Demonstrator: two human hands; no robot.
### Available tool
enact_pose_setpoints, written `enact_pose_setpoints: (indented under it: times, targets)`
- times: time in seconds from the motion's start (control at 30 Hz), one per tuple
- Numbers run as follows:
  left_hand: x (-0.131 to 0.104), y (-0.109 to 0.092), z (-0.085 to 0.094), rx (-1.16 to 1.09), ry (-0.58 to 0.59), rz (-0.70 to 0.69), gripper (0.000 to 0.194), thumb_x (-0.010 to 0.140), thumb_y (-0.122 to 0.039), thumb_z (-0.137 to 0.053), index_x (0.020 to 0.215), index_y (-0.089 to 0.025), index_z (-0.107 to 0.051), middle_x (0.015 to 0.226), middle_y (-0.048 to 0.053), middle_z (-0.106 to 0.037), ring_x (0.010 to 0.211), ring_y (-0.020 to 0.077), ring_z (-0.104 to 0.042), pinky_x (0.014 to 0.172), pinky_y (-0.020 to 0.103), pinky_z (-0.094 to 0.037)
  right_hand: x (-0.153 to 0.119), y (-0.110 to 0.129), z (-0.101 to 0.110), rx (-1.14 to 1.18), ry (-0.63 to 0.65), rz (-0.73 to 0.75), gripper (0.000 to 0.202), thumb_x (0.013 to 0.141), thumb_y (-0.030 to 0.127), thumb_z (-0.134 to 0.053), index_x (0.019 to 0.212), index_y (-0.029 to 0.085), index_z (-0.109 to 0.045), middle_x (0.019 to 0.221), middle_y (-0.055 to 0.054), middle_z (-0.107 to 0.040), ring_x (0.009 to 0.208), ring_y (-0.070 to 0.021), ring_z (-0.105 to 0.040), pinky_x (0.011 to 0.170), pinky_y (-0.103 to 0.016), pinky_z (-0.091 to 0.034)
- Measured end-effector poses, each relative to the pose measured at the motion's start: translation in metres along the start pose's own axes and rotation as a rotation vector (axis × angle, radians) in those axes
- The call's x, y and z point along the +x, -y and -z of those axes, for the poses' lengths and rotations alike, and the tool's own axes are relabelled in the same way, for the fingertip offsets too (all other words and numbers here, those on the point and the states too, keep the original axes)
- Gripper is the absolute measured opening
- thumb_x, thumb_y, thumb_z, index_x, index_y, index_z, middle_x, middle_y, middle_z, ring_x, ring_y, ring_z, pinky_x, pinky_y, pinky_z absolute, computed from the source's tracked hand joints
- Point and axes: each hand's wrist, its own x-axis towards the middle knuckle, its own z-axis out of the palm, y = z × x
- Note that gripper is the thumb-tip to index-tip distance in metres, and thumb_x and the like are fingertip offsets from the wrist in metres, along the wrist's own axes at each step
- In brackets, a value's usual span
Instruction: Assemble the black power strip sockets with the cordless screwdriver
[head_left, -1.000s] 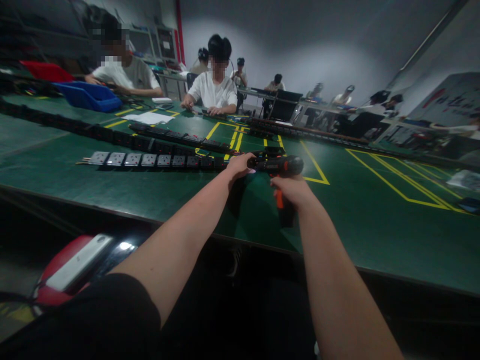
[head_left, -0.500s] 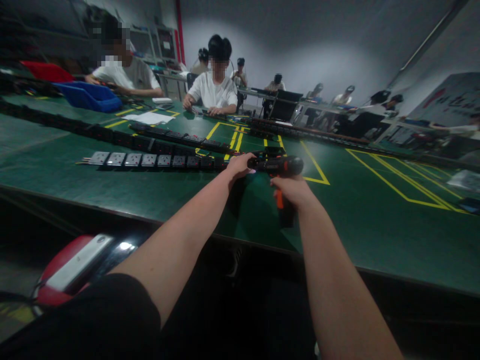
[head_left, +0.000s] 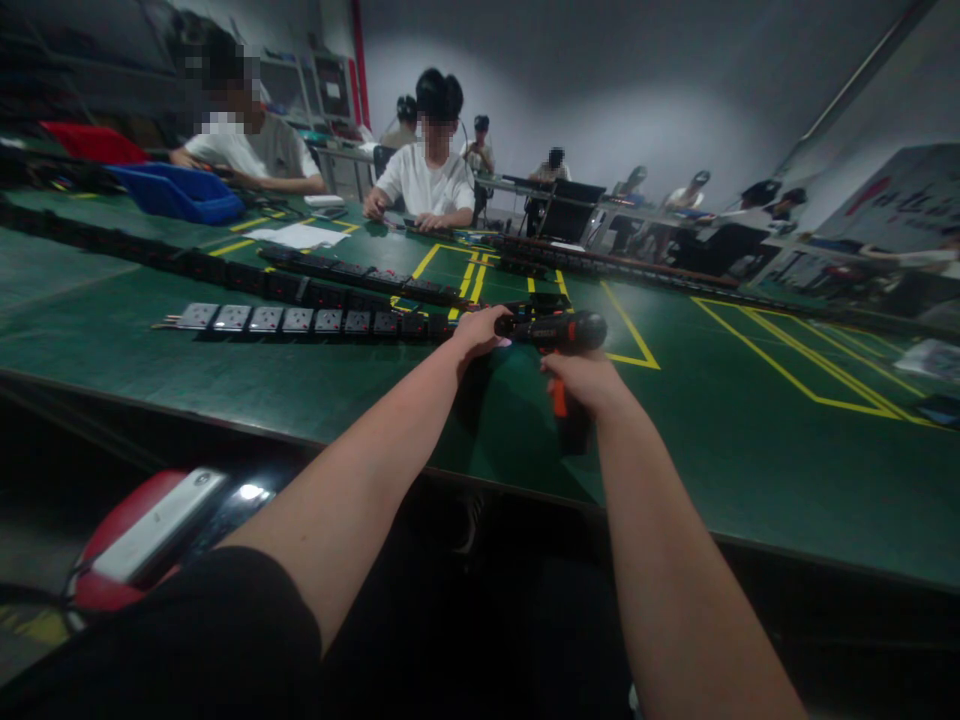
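pwr drill (head_left: 553,330) being held in r. grip (head_left: 589,378) abv bench (head_left: 720,430); l. grip (head_left: 480,330) seen nr its front, hold can't be told.

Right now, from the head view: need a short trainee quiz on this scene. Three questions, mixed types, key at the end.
1. Multiple choice. What does the right hand grip?
A) A hammer
B) A black-and-orange power tool
C) A paintbrush

2. True or false. The blue bin is touching the left hand.

3. Fill in the blank. The row of pale socket units extends across the green table to the ____ of the left hand.

Key:
1. B
2. False; they are well apart.
3. left
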Motion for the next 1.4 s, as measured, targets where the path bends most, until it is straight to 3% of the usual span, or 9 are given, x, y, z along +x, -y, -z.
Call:
enact_pose_setpoints:
  times: [1.4]
  targets:
    - [-0.001, -0.002, 0.001, 0.015, 0.011, 0.021, 0.063, 0.081, -0.043, -0.077, 0.141, -0.037, -0.060, 0.138, 0.002, -0.073, 0.130, 0.0293, -0.065, 0.111, 0.039, -0.047, -0.001, 0.006, -0.004, -0.023, -0.012, -0.020, 0.010, 0.078, 0.015, -0.065, 0.069, 0.019, -0.062, 0.055, 0.000, -0.058, 0.053, -0.0142, -0.057, 0.055, -0.028, -0.047]
